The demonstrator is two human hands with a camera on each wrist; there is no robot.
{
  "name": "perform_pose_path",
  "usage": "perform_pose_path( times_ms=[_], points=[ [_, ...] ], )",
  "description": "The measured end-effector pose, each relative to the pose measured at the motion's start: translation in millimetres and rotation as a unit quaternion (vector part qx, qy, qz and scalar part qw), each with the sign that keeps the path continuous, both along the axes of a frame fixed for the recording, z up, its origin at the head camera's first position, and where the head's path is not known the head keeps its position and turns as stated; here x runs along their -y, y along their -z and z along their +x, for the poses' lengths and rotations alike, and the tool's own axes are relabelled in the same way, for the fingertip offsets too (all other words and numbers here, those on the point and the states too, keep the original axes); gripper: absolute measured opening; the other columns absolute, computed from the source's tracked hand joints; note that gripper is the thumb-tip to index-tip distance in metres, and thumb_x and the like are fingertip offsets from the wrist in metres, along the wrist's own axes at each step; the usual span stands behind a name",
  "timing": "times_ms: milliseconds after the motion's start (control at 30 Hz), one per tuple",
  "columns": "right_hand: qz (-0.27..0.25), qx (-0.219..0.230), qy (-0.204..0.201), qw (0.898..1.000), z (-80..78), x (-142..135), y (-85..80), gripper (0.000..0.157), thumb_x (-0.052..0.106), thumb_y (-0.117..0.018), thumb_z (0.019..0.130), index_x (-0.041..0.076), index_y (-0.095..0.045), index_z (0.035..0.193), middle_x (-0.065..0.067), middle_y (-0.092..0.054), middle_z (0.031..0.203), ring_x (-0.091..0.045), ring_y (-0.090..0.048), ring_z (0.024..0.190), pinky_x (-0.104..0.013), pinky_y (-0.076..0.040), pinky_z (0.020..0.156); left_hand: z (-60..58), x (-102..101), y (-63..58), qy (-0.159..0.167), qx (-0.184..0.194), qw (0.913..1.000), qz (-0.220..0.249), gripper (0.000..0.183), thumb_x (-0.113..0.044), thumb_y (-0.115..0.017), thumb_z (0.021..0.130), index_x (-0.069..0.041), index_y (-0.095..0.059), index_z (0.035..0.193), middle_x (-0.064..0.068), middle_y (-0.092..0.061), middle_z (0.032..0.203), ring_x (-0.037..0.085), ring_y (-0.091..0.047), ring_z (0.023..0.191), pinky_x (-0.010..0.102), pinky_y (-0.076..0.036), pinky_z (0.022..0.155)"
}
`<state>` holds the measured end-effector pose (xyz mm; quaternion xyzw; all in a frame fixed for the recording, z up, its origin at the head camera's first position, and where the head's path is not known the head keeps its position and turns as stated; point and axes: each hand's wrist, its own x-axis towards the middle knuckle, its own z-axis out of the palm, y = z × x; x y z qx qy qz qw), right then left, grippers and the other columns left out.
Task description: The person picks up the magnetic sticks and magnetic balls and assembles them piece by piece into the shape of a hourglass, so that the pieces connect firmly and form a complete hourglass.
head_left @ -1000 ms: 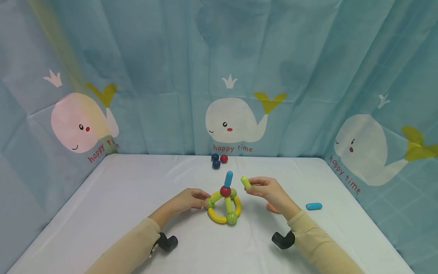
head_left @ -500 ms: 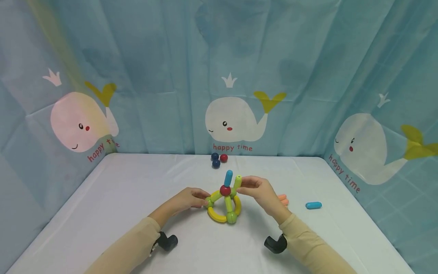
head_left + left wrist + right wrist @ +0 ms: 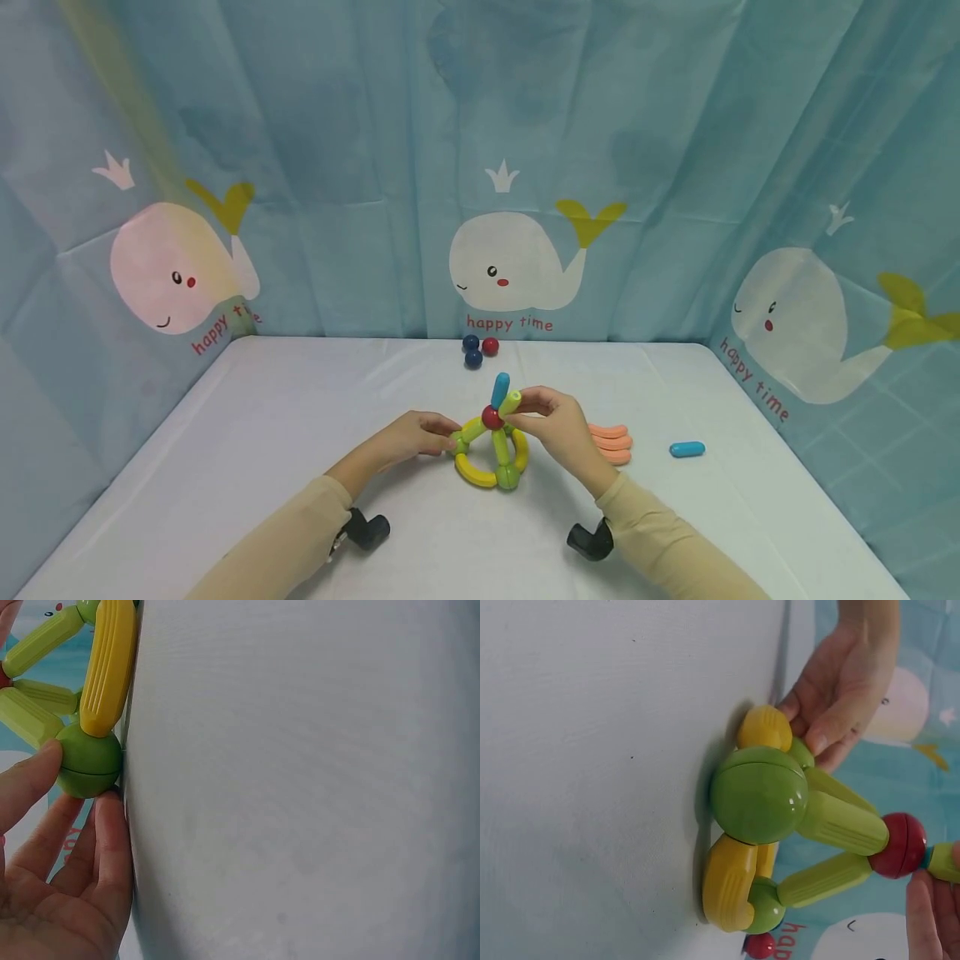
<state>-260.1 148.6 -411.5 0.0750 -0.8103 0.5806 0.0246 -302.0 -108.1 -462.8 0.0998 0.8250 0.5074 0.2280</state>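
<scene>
A toy frame of magnetic sticks and balls stands on the table, its base ring made of yellow curved sticks [image 3: 475, 476] joined by green balls [image 3: 759, 795]. Light green sticks [image 3: 845, 823] slope up from them to a red ball [image 3: 492, 417] on top. From this ball rises a blue stick [image 3: 501, 390]. My left hand [image 3: 417, 435] pinches the left green ball [image 3: 88, 759] between thumb and fingers. With thumb and fingertips, my right hand [image 3: 553, 423] holds a tilted light green stick [image 3: 511, 403], its lower end right at the red ball.
Several orange curved sticks [image 3: 615, 444] lie just right of the right hand, and a blue stick [image 3: 687, 449] is farther right. Toward the back edge sit two dark blue balls [image 3: 473, 358] and a loose red ball [image 3: 490, 346]. A whale-printed curtain [image 3: 360, 167] surrounds the table.
My right hand has carried the light green stick leftward and down, from beside the frame to its top red ball. The orange sticks have come into fuller view. My left hand keeps its place.
</scene>
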Motion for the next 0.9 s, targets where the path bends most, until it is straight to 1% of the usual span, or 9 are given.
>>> perform_pose_path(
  times_ms=[133, 233, 433, 567, 633, 800, 900],
  points=[
    [0.004, -0.006, 0.003, 1.000, 1.4, 1.8, 0.0, 0.023, 0.012, -0.080, 0.082, 0.010, -0.073, 0.104, -0.004, -0.076, 0.102, -0.022, -0.068, 0.109, -0.056, -0.046, 0.107, 0.4, -0.3, -0.7, 0.001, -0.001, 1.0000, 0.000, 0.040, -0.025, -0.074, 0.089, -0.009, -0.068, 0.125, 0.007, -0.069, 0.123, 0.013, -0.066, 0.103, 0.036, -0.056, 0.095],
    [0.001, -0.010, 0.001, 1.000, 2.3, 2.8, 0.7, 0.022, 0.012, -0.080, 0.082, 0.010, -0.073, 0.103, -0.004, -0.076, 0.102, -0.023, -0.068, 0.110, -0.057, -0.046, 0.107, 0.7, -0.4, -0.9, 0.001, -0.001, 1.0000, 0.001, 0.040, -0.025, -0.074, 0.089, -0.008, -0.068, 0.125, 0.006, -0.069, 0.122, 0.013, -0.065, 0.104, 0.036, -0.056, 0.095],
    [-0.005, -0.020, 0.001, 1.000, 3.1, 4.1, 3.9, 0.020, 0.011, -0.081, 0.082, 0.010, -0.073, 0.100, -0.004, -0.075, 0.102, -0.022, -0.069, 0.108, -0.056, -0.047, 0.106, 0.6, -0.4, -1.1, -0.003, 0.000, 1.0000, -0.002, 0.040, -0.025, -0.074, 0.089, -0.009, -0.068, 0.125, 0.006, -0.069, 0.122, 0.013, -0.066, 0.103, 0.036, -0.057, 0.094],
    [-0.006, -0.025, 0.002, 1.000, 4.1, 5.0, 5.7, 0.019, 0.011, -0.080, 0.082, 0.010, -0.072, 0.099, -0.003, -0.074, 0.103, -0.019, -0.068, 0.106, -0.049, -0.052, 0.102, 1.0, -0.7, -1.4, -0.004, 0.000, 1.0000, -0.002, 0.040, -0.025, -0.074, 0.089, -0.009, -0.068, 0.125, 0.006, -0.069, 0.122, 0.013, -0.066, 0.103, 0.036, -0.056, 0.095],
    [-0.005, -0.030, 0.003, 1.000, 4.6, 5.2, 6.2, 0.018, 0.011, -0.080, 0.083, 0.010, -0.073, 0.099, -0.003, -0.073, 0.104, -0.018, -0.068, 0.105, -0.048, -0.053, 0.101, 1.3, -1.0, -1.3, -0.004, 0.000, 1.0000, -0.002, 0.040, -0.025, -0.074, 0.089, -0.009, -0.068, 0.125, 0.006, -0.069, 0.122, 0.013, -0.066, 0.104, 0.036, -0.056, 0.095],
    [0.002, -0.035, 0.007, 0.999, 4.4, 5.0, 6.5, 0.018, 0.011, -0.080, 0.082, 0.011, -0.073, 0.099, -0.002, -0.073, 0.103, -0.018, -0.068, 0.104, -0.053, -0.050, 0.104, 1.9, -2.0, -1.6, -0.011, 0.001, 0.9999, -0.008, 0.039, -0.026, -0.074, 0.089, -0.011, -0.069, 0.124, 0.006, -0.069, 0.123, 0.013, -0.066, 0.103, 0.036, -0.056, 0.095],
    [0.009, -0.033, 0.005, 0.999, 4.1, 4.3, 6.2, 0.019, 0.014, -0.081, 0.082, 0.012, -0.073, 0.100, -0.001, -0.074, 0.103, -0.018, -0.067, 0.105, -0.053, -0.050, 0.103, 1.7, -2.0, -1.8, -0.012, 0.001, 0.9999, -0.011, 0.039, -0.026, -0.075, 0.088, -0.011, -0.069, 0.124, 0.006, -0.069, 0.123, 0.013, -0.066, 0.102, 0.036, -0.056, 0.094]
  ],
)
